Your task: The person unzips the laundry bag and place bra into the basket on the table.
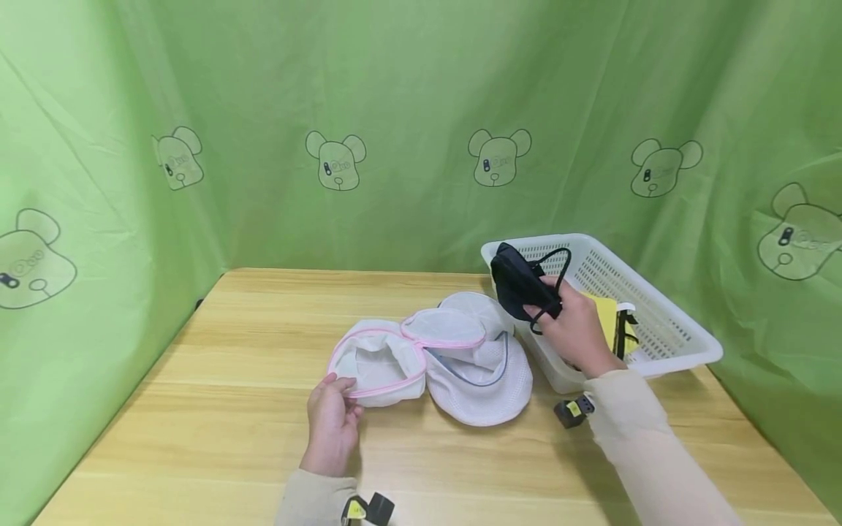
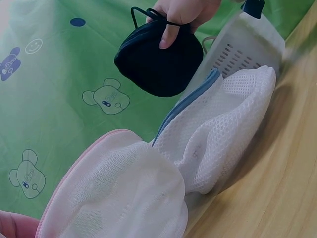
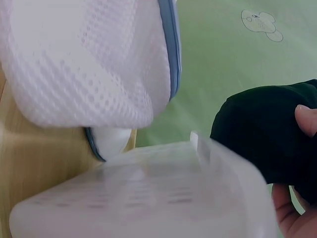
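Note:
A white mesh laundry bag with a pink zip edge point(image 1: 388, 394) lies open at the middle of the table, its lid folded back to the right. My left hand point(image 1: 331, 420) pinches its near left rim between thumb and fingers. Over the near left side of a white basket point(image 1: 684, 351), my right hand point(image 1: 574, 325) grips a black cup-shaped cloth piece with thin straps point(image 1: 516, 281). The left wrist view shows its rounded side point(image 2: 158, 62) facing out. A second white mesh bag with a blue-grey zip point(image 1: 483, 402) sits between, its mouth partly unzipped.
Inside the basket lies a yellow cloth item point(image 1: 601, 318) with black strips and a white tag. Behind the basket and table hangs a green curtain point(image 1: 408, 212) with bear-head prints. Wooden tabletop point(image 1: 217, 409) spreads out to the left of the bags.

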Motion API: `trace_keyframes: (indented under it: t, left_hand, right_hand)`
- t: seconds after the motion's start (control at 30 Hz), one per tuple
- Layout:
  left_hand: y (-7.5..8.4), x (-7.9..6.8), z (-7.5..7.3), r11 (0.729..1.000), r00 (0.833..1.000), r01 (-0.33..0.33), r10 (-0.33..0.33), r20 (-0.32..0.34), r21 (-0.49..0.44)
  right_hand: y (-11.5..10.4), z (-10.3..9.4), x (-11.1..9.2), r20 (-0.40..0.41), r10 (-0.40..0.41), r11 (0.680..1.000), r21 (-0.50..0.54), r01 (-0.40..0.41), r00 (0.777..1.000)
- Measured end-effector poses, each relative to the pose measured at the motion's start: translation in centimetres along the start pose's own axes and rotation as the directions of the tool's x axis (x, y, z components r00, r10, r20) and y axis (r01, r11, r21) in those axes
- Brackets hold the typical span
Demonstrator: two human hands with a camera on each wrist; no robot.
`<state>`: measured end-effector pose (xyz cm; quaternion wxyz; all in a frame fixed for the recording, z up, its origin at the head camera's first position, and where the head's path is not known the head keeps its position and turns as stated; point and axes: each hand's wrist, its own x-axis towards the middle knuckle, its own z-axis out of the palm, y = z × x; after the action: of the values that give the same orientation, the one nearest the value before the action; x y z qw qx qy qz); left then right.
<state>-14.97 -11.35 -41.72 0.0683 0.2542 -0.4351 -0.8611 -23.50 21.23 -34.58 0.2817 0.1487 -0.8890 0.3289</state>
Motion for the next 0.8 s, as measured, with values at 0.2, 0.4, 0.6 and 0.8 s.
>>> trace_keyframes:
  t: [0.2, 0.4, 0.6, 0.8]
  left_hand:
    - [-0.1, 0.0, 0.0, 1.000, 1.000, 0.000, 0.000, -0.001, 0.001]
    - [-0.1, 0.1, 0.0, 1.000, 1.000, 0.005, -0.005, -0.001, -0.001]
    - [0.0, 0.1, -0.1, 1.000, 1.000, 0.003, -0.003, -0.008, 0.003]
    - [0.0, -0.1, 0.0, 1.000, 1.000, 0.008, -0.008, 0.000, -0.001]
  right_hand:
    - [0.6, -0.6, 0.0, -0.002, 0.024, 1.000, -0.014, -0.024, 1.000]
    - [1.2, -1.3, -0.1, 0.012, 0.070, 0.997, -0.031, -0.069, 0.997]
    - [1.6, -1.6, -0.1, 0.002, 0.092, 0.994, -0.060, -0.091, 0.996]
    - [2.0, -2.1, -0.4, -0.008, 0.098, 0.992, -0.076, -0.099, 0.995]
